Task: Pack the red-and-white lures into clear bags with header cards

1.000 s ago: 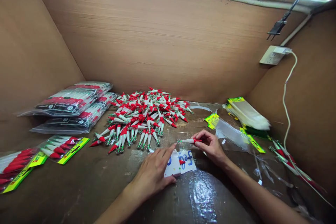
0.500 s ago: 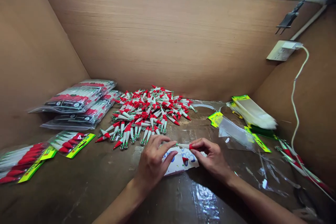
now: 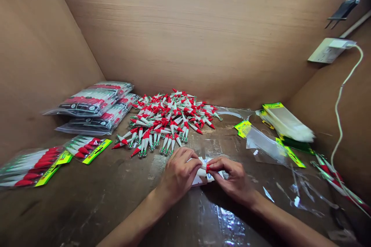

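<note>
Between my two hands is a small red and white fishing lure (image 3: pixel 208 168). My right hand (image 3: pixel 234 177) pinches its red end between thumb and fingertips. From the other side, my left hand (image 3: pixel 179 173) closes thumb and fingers on the white end, covering most of it. Directly beneath lies a white piece of paper or card (image 3: pixel 199 180) with blue marks, partly hidden by the hands. Just beyond them spreads a heap of similar lures (image 3: pixel 171 117) with green hooked ends.
Bagged lures (image 3: pixel 87 104) are stacked at back left, with smaller yellow-headed packs (image 3: pixel 37 166) in front. Clear empty bags (image 3: pixel 285 121) lie on the right, near loose plastic scraps (image 3: pixel 301 193). A white cable (image 3: pixel 337 123) hangs from a wall socket (image 3: pixel 327 51); a black plug (image 3: pixel 343 10) dangles above.
My left hand has moved in from just off the lure's hooked end and closed on its white part. My right hand keeps its pinch on the red end. The camera view has shifted.
</note>
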Available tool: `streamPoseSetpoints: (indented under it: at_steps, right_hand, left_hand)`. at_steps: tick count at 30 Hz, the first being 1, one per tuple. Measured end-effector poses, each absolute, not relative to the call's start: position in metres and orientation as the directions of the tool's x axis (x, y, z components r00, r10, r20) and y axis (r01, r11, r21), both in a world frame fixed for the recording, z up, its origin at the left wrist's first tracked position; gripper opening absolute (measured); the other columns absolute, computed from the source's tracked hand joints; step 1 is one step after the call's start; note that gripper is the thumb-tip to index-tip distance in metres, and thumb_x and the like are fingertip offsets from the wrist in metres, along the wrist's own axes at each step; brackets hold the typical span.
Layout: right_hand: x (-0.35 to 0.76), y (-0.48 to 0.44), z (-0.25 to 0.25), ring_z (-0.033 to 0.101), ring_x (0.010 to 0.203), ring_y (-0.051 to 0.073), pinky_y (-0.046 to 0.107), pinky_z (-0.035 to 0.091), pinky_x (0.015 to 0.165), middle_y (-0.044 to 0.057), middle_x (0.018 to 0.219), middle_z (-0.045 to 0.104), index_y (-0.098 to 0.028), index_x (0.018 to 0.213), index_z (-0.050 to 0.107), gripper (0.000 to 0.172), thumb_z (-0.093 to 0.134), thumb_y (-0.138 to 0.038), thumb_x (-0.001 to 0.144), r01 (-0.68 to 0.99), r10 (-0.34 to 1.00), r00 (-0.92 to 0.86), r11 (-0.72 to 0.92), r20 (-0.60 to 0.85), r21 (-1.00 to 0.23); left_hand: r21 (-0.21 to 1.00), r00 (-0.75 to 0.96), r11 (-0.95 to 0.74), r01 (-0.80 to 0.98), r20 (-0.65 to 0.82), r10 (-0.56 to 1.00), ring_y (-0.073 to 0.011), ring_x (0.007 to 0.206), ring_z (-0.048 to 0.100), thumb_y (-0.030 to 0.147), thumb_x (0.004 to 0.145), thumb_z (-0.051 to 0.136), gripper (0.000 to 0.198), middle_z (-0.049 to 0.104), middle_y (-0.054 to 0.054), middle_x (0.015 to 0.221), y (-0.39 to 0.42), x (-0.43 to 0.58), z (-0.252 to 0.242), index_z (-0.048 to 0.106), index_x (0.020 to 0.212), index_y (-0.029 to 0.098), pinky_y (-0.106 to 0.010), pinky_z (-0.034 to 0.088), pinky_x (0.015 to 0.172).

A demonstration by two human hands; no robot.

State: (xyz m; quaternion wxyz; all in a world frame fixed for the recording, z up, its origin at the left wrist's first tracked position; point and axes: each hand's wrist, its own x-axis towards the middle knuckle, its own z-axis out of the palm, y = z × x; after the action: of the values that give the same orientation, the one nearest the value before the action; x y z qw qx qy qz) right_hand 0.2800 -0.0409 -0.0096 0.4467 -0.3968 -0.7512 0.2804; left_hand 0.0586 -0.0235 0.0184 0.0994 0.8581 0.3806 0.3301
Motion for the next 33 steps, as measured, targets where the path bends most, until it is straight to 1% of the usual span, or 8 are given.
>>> streamPoseSetpoints:
  at_steps: [6, 9, 11, 14, 17, 22, 27, 33]
  right_hand:
    - [0.276, -0.042, -0.016, 0.071, 0.085, 0.022, 0.034, 0.058, 0.076, 0.006, 0.093, 0.074, -0.023, 0.092, 0.070, 0.006, 0.071, -0.029, 0.090, 0.241, 0.945, -0.124, 0.326, 0.304, -0.914]
    - [0.275, -0.040, -0.017, 0.070, 0.090, 0.022, 0.035, 0.058, 0.080, 0.007, 0.098, 0.073, -0.023, 0.091, 0.069, 0.010, 0.073, -0.032, 0.088, 0.148, 0.956, -0.017, 0.292, 0.293, -0.945]
    - [0.276, -0.039, -0.016, 0.070, 0.092, 0.022, 0.035, 0.057, 0.082, 0.008, 0.100, 0.073, -0.022, 0.091, 0.069, 0.012, 0.074, -0.033, 0.087, 0.102, 0.954, 0.045, 0.290, 0.296, -0.952]
    - [0.279, -0.036, -0.014, 0.069, 0.091, 0.022, 0.035, 0.057, 0.081, 0.008, 0.098, 0.073, -0.022, 0.091, 0.070, 0.014, 0.076, -0.034, 0.086, 0.085, 0.950, 0.106, 0.285, 0.293, -0.955]
    - [0.285, -0.029, -0.012, 0.069, 0.087, 0.021, 0.034, 0.056, 0.078, 0.007, 0.094, 0.074, -0.021, 0.094, 0.070, 0.017, 0.076, -0.035, 0.086, 0.082, 0.952, 0.136, 0.264, 0.273, -0.961]
    - [0.316, -0.004, -0.010, 0.070, 0.086, 0.021, 0.033, 0.055, 0.078, 0.007, 0.094, 0.075, -0.019, 0.104, 0.072, 0.030, 0.078, -0.040, 0.083, 0.081, 0.983, 0.096, 0.151, 0.158, -0.985]
    - [0.346, 0.016, -0.014, 0.066, 0.069, 0.017, 0.027, 0.050, 0.065, 0.003, 0.079, 0.074, -0.016, 0.089, 0.075, 0.026, 0.080, -0.039, 0.077, 0.239, 0.987, -0.156, -0.011, -0.050, -0.971]
    - [0.327, 0.003, -0.022, 0.069, 0.078, 0.019, 0.029, 0.049, 0.072, 0.002, 0.085, 0.077, -0.022, 0.093, 0.078, 0.012, 0.072, -0.031, 0.086, 0.494, 0.951, -0.306, 0.202, 0.049, -0.846]
  left_hand:
    - [0.541, 0.264, -0.642, 0.543, 0.616, 0.742, -0.0214, 0.095, 0.060, 0.017, 0.099, 0.055, 0.016, 0.067, -0.005, 0.097, -0.030, 0.058, 0.019, 0.068, 0.106, 0.023, -0.035, 0.048, 0.084]
    - [0.711, 0.203, -0.556, 0.431, 0.524, 0.827, -0.0171, 0.080, 0.062, 0.023, 0.101, 0.054, 0.014, 0.067, -0.002, 0.090, -0.035, 0.058, 0.024, 0.068, 0.105, 0.023, -0.028, 0.047, 0.070]
    - [0.769, 0.334, -0.527, 0.362, 0.421, 0.844, -0.0152, 0.076, 0.063, 0.024, 0.103, 0.050, 0.019, 0.068, -0.001, 0.085, -0.038, 0.060, 0.025, 0.069, 0.099, 0.022, -0.026, 0.046, 0.068]
    - [0.696, 0.667, -0.639, 0.326, 0.309, 0.677, -0.0140, 0.068, 0.061, 0.027, 0.102, 0.051, 0.025, 0.066, 0.001, 0.074, -0.042, 0.064, 0.020, 0.069, 0.086, 0.021, -0.026, 0.044, 0.065]
    - [0.488, 0.803, -0.791, 0.369, 0.261, 0.536, -0.0163, 0.073, 0.063, 0.018, 0.098, 0.053, 0.016, 0.067, -0.001, 0.082, -0.043, 0.066, 0.012, 0.067, 0.091, 0.021, -0.027, 0.045, 0.064]
    - [0.347, 0.639, -0.682, 0.644, 0.247, 0.728, -0.0240, 0.088, 0.065, 0.032, 0.098, 0.056, 0.017, 0.068, -0.005, 0.097, -0.034, 0.059, 0.009, 0.063, 0.109, 0.022, -0.037, 0.052, 0.075]
    - [0.285, 0.523, -0.546, 0.788, 0.158, 0.837, -0.0383, 0.124, 0.052, 0.051, 0.078, 0.077, 0.087, 0.056, -0.014, 0.138, -0.025, 0.045, 0.005, 0.038, 0.150, 0.023, -0.055, 0.047, 0.099]
    - [0.322, 0.534, -0.513, 0.796, 0.029, 0.845, -0.0369, 0.130, 0.049, 0.049, 0.074, 0.079, 0.099, 0.052, -0.010, 0.145, -0.026, 0.042, -0.001, 0.027, 0.156, 0.031, -0.052, 0.045, 0.103]
